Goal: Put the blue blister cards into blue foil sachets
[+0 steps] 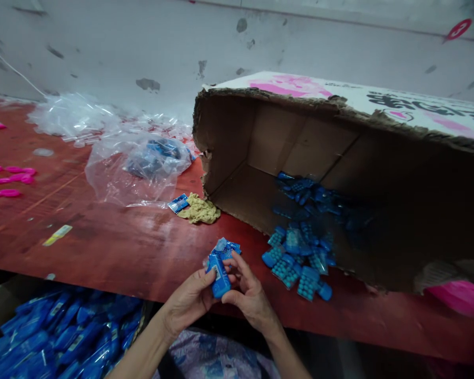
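Observation:
Over the table's front edge, my left hand [191, 297] grips a small blue plastic case [220, 279] that carries a white barcode label. Its thumb presses on the case's face. My right hand [253, 300] is curled around the case's right side, thumb near the lower end and fingertips by the upper part. Shiny blue packets [231, 247] show just behind the case, by the right fingertips; which hand supports them I cannot tell. To the right, several blue packs of small round beads [288, 268] lie in a heap at the mouth of a cardboard box [237, 189].
A bin of blue cases [75, 331] stands below the table at lower left. On the red table [134, 247] lie a clear plastic bag [138, 168], a crumpled yellowish cloth [200, 209], a small blue packet [178, 203], pink pieces [21, 176] and clear plastic parts [75, 118].

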{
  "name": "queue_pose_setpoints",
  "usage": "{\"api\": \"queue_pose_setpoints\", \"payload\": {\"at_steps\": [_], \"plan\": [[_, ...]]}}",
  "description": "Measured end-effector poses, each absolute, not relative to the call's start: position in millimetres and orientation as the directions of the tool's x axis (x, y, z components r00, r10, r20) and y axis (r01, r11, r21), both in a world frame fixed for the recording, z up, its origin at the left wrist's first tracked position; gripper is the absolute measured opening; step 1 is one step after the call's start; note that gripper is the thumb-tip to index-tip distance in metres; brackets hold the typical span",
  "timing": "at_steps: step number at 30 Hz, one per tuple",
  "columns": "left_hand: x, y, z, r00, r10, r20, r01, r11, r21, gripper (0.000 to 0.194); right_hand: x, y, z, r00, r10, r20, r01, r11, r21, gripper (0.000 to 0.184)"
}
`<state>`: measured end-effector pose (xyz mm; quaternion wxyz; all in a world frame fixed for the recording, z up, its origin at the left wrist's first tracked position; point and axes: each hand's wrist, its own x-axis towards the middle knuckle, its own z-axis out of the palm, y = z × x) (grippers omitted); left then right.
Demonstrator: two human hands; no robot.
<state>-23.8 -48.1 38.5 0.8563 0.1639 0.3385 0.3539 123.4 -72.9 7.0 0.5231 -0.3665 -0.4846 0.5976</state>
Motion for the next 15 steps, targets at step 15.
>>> {"api": "queue_pose_setpoints", "payload": {"at_steps": [15], "plan": [[-29.1,-50.8,30.1,-0.071,0.846,-0.529,-0.38,0.467,0.798,0.034,119.5,-67.8,-1.4,-0.113,0.985,0.131,0.197,0.152,-0.969,0.05]]}}
